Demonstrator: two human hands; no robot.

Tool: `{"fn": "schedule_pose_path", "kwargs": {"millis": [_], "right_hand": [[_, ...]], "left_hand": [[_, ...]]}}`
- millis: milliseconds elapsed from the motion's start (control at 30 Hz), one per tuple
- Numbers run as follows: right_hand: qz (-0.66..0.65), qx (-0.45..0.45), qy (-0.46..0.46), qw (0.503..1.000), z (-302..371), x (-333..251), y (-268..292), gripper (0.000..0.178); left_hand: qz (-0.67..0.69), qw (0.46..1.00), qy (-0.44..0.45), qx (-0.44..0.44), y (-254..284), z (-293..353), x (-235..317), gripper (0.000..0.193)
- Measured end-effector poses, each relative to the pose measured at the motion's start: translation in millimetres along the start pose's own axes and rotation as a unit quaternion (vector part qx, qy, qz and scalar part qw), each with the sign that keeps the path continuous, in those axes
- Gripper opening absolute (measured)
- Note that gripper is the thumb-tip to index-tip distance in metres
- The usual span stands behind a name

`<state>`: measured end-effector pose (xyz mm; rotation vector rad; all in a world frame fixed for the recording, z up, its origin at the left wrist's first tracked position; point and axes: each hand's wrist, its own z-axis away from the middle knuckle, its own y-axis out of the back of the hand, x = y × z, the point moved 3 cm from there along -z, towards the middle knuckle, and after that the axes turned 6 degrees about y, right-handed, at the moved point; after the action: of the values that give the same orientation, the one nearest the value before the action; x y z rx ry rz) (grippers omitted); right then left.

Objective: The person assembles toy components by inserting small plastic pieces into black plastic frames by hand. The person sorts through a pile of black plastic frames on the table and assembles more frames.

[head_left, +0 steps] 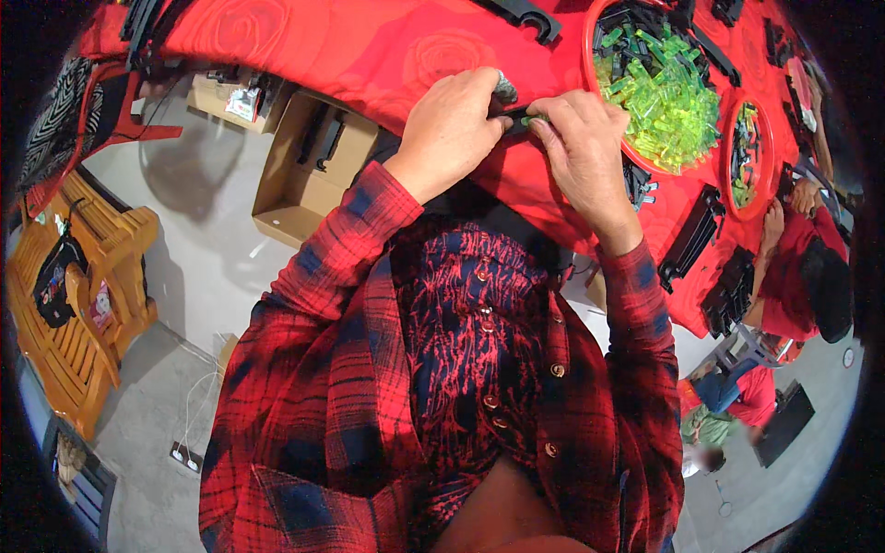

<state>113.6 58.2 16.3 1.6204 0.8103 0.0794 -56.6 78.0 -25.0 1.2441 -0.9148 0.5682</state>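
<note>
My left hand (454,129) is closed, thumb and fingers pinching one end of a slim black part (518,121) over the table's front edge. A grey, rough-textured bit (505,88) shows by its fingertips; I cannot make out what it is. My right hand (587,152) is closed at the black part's other end, its thumb and forefinger pinching a small green translucent piece (532,120). The fingers hide most of both, so whether the two pieces are joined cannot be seen. Beside my right hand stands a red basin (588,57) heaped with yellow-green translucent pieces (668,115) and black ones.
A smaller red basin (770,152) of mixed pieces stands farther right on the red tablecloth (369,51). Black plastic parts (691,235) lie along the right side. An open cardboard box (277,198) is below at left, near a wooden bench (69,359). Other people sit at the right.
</note>
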Motion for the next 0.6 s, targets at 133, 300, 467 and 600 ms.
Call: {"fn": "schedule_pose_path", "kwargs": {"millis": [133,300,467,600], "right_hand": [[0.032,0.025,0.021,0.999,-3,1,3,0.014],[0.032,0.023,0.018,0.999,1,5,0,0.016],[0.032,0.042,0.023,0.998,4,6,-6,0.016],[0.041,0.059,0.031,0.997,5,6,-9,0.018]], "left_hand": [[-0.006,1.000,0.005,0.002,-1,1,0,0.026],[0.008,1.000,0.017,-0.003,0,2,2,0.025],[-0.010,1.000,0.010,0.007,-4,-1,-3,0.026],[-0.011,0.999,0.031,0.000,-5,-2,-3,0.025]]}}
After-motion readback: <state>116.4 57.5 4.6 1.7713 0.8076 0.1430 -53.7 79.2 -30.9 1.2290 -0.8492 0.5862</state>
